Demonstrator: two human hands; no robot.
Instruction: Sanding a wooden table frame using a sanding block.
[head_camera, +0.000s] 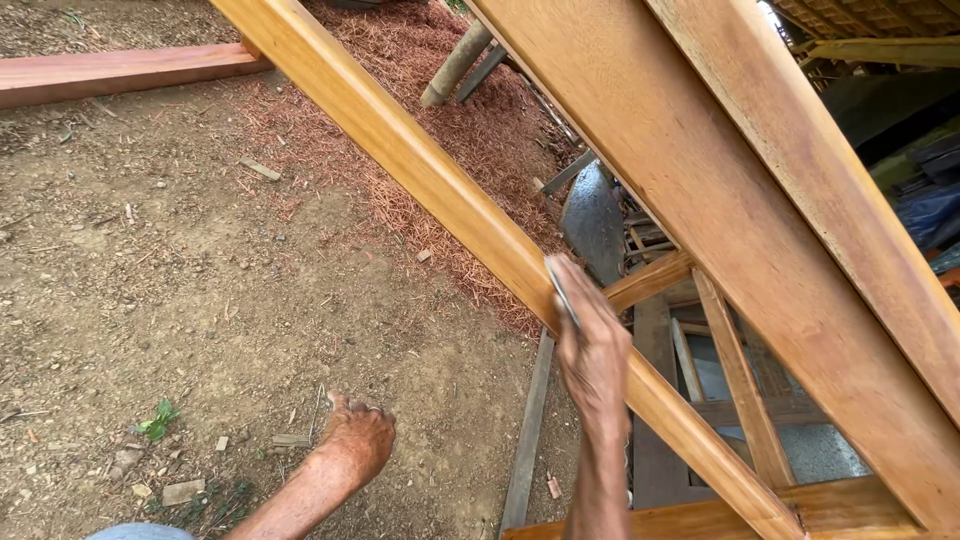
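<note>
My right hand (592, 350) is raised against a glossy yellow-brown wooden rail (400, 150) that runs diagonally from upper left to lower right. It grips a thin grey tool (562, 290), whose tip lies against the rail's lower edge. My left hand (358, 438) hangs low over the dirt ground with fingers curled loosely and nothing in it. A broad varnished plank (720, 210) of the same frame fills the upper right.
Reddish sawdust (470, 130) is heaped on the ground behind the rail. A reddish beam (110, 72) lies at the upper left. Grey poles (455, 65), a grey slat (528, 440) and stacked wooden frames (720, 370) lie beneath the structure.
</note>
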